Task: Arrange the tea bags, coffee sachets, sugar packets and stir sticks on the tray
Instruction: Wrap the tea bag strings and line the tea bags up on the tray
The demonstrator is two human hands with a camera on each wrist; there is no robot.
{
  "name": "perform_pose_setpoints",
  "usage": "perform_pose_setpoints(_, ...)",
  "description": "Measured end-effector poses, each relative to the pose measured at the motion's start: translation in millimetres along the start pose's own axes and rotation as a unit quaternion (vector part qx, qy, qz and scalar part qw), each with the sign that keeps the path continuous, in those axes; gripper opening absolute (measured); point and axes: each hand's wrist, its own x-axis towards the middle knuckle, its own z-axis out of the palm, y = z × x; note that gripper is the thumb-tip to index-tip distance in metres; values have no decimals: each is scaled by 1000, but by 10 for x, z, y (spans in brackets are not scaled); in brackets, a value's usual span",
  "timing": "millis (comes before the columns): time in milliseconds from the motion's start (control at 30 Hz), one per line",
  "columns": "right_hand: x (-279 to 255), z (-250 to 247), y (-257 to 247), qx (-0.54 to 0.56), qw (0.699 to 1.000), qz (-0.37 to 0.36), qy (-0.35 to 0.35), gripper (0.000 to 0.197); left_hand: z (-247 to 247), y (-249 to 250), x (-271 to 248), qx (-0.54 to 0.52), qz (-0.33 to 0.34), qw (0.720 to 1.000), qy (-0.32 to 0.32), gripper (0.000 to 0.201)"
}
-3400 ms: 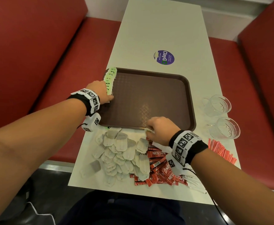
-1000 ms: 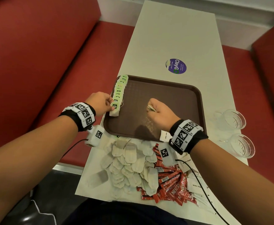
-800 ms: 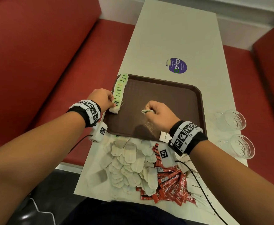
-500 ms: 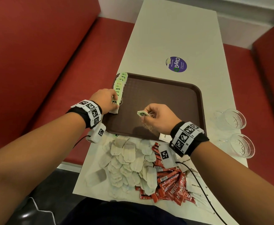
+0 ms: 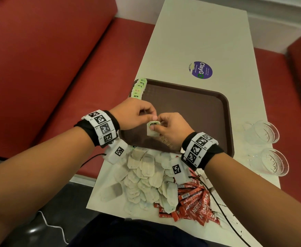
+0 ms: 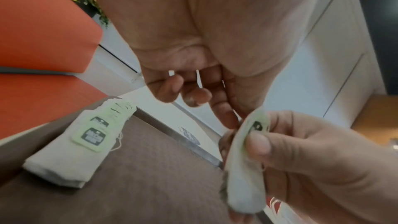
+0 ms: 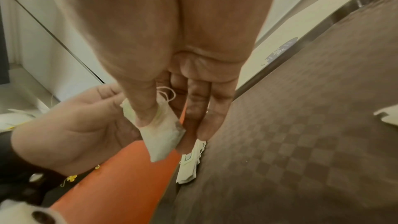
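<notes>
a long cream table [image 5: 199,41] runs away down the middle, red padded bench seats [image 5: 57,59] flank it on both sides, a pale wall [image 5: 271,18] closes off beyond the table's far end.

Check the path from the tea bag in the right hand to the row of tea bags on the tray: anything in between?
Only the left hand, at the tea bag's top beside the right hand. Beyond it, bare tray runs to the row.
</notes>
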Motion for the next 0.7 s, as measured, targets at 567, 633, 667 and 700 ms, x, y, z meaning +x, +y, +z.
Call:
perform_pose_setpoints(567,-407,-147,223,-309,913,18,-265,45,-186,-614,-28,124,-181,975,-40,9)
perform_pose_setpoints(633,-459,-119,254,-342,898,19,-276,54,-130,-676,2,141,-202,967,-72,9)
perform_pose_setpoints(667,-473,-112,271,-347,896,20,-277,58,-101,-686,24,145,-204,966,-66,9)
perform_pose_setpoints(700,-480,-108,289,-350,895,20,-277,61,-75,-688,48,154,-206,965,-51,9)
